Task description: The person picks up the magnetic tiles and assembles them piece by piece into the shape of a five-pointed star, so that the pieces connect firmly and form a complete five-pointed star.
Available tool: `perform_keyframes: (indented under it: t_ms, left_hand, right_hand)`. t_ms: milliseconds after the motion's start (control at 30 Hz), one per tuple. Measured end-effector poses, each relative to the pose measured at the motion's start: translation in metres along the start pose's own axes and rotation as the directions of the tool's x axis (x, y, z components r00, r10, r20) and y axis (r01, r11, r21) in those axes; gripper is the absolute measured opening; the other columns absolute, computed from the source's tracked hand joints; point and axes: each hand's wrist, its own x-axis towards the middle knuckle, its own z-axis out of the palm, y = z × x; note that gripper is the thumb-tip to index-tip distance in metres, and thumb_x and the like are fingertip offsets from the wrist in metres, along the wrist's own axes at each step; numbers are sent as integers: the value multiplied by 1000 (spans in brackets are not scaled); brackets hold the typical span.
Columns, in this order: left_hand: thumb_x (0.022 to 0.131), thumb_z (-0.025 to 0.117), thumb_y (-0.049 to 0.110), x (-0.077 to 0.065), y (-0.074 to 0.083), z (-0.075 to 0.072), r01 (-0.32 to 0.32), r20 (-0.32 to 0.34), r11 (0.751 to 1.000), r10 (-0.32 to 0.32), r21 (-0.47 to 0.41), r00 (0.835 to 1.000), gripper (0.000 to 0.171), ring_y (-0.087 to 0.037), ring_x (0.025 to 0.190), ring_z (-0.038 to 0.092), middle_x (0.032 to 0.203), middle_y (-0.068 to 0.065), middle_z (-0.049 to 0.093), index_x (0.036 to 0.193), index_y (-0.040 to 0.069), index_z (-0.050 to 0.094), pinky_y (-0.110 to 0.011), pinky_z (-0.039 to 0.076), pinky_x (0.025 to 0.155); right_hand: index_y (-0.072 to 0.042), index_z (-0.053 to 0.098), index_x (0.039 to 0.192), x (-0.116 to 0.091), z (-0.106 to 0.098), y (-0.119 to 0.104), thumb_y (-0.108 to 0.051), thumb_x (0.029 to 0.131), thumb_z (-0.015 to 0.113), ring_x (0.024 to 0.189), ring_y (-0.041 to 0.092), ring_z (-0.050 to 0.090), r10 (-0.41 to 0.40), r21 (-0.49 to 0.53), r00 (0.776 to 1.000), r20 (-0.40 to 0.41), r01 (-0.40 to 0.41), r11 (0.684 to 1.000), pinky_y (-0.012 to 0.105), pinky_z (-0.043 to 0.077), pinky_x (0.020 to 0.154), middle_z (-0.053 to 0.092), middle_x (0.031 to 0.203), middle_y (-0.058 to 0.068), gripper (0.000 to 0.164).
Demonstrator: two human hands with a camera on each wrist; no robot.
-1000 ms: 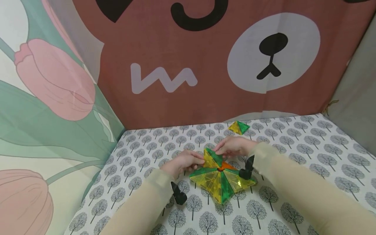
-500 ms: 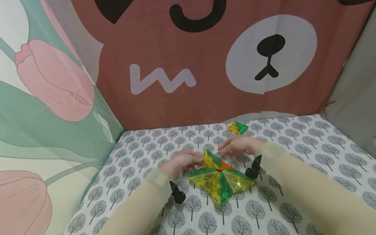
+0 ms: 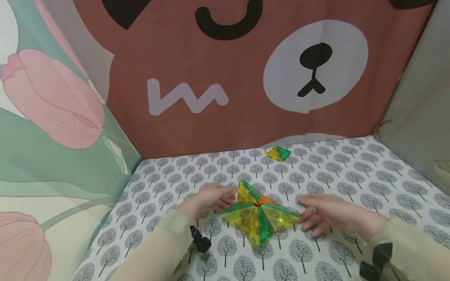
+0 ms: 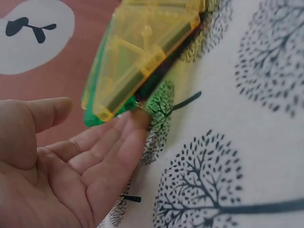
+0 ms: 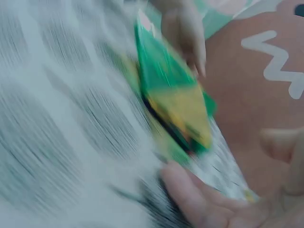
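A star-shaped structure of translucent yellow and green magnetic tiles [image 3: 259, 222] lies on the cloth in the head view, with an orange tile [image 3: 269, 198] near its centre. At its left side my left hand [image 3: 213, 197] has relaxed, parted fingers. In the left wrist view, the fingertips of that hand [image 4: 71, 166] reach the structure's lower edge [image 4: 147, 52]; whether they press on it I cannot tell. My right hand [image 3: 325, 212] is beside the structure's right point, thumb apart from the loosely bent fingers, with nothing held. The right wrist view is blurred.
A small yellow and green tile pyramid [image 3: 278, 153] sits farther back on the tree-print cloth [image 3: 197, 171]. Behind it rises a brown bear-print curtain [image 3: 183, 132], with a floral curtain [image 3: 56, 164] at the left and a grey one [image 3: 415, 113] at the right.
My right hand has let go of the structure's rear upright part and moved right and nearer to me. The left hand has eased off that part slightly. The view has shifted a little.
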Motion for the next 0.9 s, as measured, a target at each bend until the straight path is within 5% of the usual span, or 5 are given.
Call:
perform_keyframes:
  t_ms: [267,567,667,800,900]
  left_hand:
    - [101,52,39,-14,-4,6,6,-10,992,-7,-128,1000,48,-27,95,66,109,-14,68,117,-5,66,-39,58,79]
    - [103,51,29,-32,-5,34,-14,-31,932,3,-361,1000,50,-34,95,67,121,-29,58,126,-15,51,-43,60,73]
    - [103,50,29,-40,-3,41,-27,-18,923,22,-383,1000,49,-34,93,68,116,-28,59,125,-15,51,-42,60,73]
    - [103,49,32,-48,0,49,-33,13,922,41,-386,999,50,-34,90,69,107,-23,64,123,-14,51,-42,61,72]
    - [102,49,37,-50,0,47,-19,32,953,31,-303,999,53,-32,87,69,103,-20,66,123,-12,55,-42,61,68]
  right_hand:
    - [7,-6,153,-12,23,10,-54,104,34,121,41,55,-69,179,998,13,65,982,49,40,108,11,147,46,88]
    - [3,-1,155,-3,21,4,-60,102,33,123,40,53,-57,149,994,-90,70,986,66,4,112,10,154,37,90]
    - [3,0,155,0,14,5,-61,101,33,124,42,51,-66,145,993,-99,80,986,65,3,112,10,154,37,90]
    - [7,1,154,7,5,4,-57,103,34,126,45,48,-105,153,990,-95,119,981,54,25,114,18,151,40,88]
    - [8,3,153,10,0,2,-55,104,34,125,45,49,-107,125,989,-101,120,985,49,38,109,20,148,42,86]
